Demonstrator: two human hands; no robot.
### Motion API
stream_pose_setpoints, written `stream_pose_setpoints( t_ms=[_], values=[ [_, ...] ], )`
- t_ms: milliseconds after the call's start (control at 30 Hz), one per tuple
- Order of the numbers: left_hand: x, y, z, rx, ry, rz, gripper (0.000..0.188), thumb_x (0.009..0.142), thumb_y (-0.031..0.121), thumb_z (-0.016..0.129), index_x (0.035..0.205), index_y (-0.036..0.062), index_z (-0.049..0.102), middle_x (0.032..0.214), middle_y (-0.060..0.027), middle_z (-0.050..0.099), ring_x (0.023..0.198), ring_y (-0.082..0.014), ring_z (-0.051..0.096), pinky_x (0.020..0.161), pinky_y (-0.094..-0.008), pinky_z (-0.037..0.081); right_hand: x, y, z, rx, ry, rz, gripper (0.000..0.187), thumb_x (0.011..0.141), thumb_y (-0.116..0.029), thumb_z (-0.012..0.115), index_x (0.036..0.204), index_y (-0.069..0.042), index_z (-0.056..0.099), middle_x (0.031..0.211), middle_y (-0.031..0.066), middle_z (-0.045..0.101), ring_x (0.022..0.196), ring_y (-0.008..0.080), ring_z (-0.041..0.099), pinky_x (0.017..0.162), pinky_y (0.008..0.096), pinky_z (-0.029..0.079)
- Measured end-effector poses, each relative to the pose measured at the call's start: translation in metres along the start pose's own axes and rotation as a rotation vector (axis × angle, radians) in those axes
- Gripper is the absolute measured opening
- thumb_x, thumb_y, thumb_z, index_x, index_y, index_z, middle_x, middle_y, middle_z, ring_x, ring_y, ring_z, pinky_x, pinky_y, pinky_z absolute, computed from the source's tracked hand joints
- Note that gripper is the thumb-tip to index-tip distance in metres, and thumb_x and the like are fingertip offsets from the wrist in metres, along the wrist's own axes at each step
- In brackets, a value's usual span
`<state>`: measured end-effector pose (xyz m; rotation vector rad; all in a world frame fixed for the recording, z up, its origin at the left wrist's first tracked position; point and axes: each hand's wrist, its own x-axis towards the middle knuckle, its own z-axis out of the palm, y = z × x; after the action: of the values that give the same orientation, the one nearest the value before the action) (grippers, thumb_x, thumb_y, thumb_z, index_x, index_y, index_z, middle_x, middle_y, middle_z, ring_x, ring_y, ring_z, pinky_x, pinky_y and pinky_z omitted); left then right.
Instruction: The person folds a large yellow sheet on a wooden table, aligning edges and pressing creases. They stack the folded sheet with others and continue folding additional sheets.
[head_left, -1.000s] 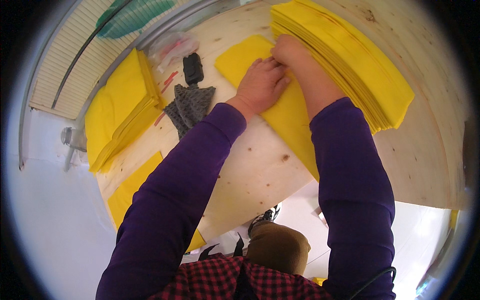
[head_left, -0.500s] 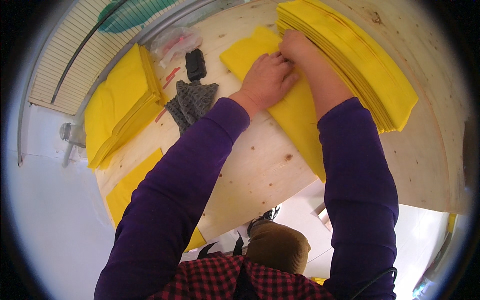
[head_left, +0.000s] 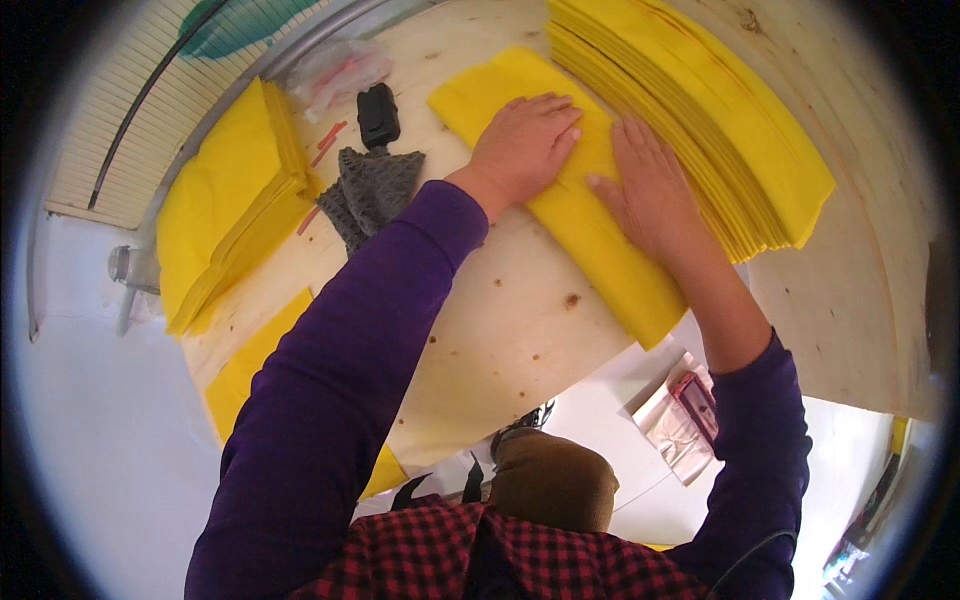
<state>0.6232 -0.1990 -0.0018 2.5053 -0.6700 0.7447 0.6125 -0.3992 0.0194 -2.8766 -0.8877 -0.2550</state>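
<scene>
A folded yellow cloth (head_left: 590, 235) lies as a long strip slanting across the wooden tabletop, its near end reaching the table's edge. My left hand (head_left: 525, 143) rests flat on its far part, palm down with fingers stretched. Along the strip's right side my right hand (head_left: 655, 190) also lies flat, its fingers extended over the cloth. Neither hand grips anything. Just right of the strip runs a thick stack of folded yellow cloths (head_left: 700, 130).
On the left side sits another yellow cloth pile (head_left: 225, 200). Nearby are a grey knitted cloth (head_left: 370, 195), a black box-shaped object (head_left: 378, 115), red strips (head_left: 328, 143) and a clear plastic bag (head_left: 340, 75). More yellow cloth (head_left: 255, 360) lies under my left forearm.
My right hand has come off the strip's far end and slid nearer along it, opening flat. My left hand stays about in place. The strip's right edge now lies folded and smooth.
</scene>
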Motion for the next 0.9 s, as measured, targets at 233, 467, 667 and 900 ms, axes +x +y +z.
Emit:
stream_pose_setpoints(
  t_ms=[233, 467, 667, 900],
  values=[
    [0.019, 0.008, -0.017, 0.114, -0.282, -0.099, 0.036, 0.093, 0.028, 0.048, 0.116, 0.0047, 0.060, 0.127, -0.0130, 0.058, 0.123, -0.0294, 0.048, 0.102, -0.0498, 0.036, -0.015, -0.002, -0.004, -0.020, -0.122, 0.113, 0.081, 0.091, -0.058, 0.041, 0.145, 0.000, 0.026, 0.154, 0.0167, 0.022, 0.143, 0.0276, 0.019, 0.116, 0.0442, 0.016],
    [0.035, 0.020, 0.011, 0.217, -0.422, -0.076, 0.057, 0.099, 0.047, 0.030, 0.142, 0.0095, 0.037, 0.149, -0.0122, 0.033, 0.139, -0.0254, 0.029, 0.111, -0.0507, 0.024, -0.018, -0.005, -0.003, -0.051, -0.115, 0.123, 0.082, 0.091, -0.060, 0.039, 0.146, 0.000, 0.025, 0.154, 0.0156, 0.022, 0.143, 0.0262, 0.019, 0.116, 0.0436, 0.015],
    [0.035, -0.042, 0.009, 0.294, -0.458, -0.204, 0.062, 0.098, 0.051, 0.028, 0.146, 0.0120, 0.030, 0.153, -0.0061, 0.028, 0.142, -0.0236, 0.025, 0.112, -0.0531, 0.020, -0.022, -0.004, 0.001, -0.040, -0.101, 0.106, 0.082, 0.091, -0.060, 0.040, 0.146, 0.000, 0.025, 0.153, 0.0150, 0.024, 0.143, 0.0263, 0.019, 0.116, 0.0437, 0.016],
    [0.029, -0.066, 0.016, 0.414, -0.394, -0.292, 0.060, 0.098, 0.047, 0.032, 0.146, 0.0107, 0.030, 0.153, -0.0097, 0.028, 0.142, -0.0255, 0.024, 0.112, -0.0525, 0.020, -0.043, 0.002, 0.002, 0.001, -0.025, 0.079, 0.083, 0.090, -0.058, 0.044, 0.144, 0.001, 0.027, 0.152, 0.0168, 0.026, 0.141, 0.0293, 0.024, 0.115, 0.0437, 0.019]
  ],
)
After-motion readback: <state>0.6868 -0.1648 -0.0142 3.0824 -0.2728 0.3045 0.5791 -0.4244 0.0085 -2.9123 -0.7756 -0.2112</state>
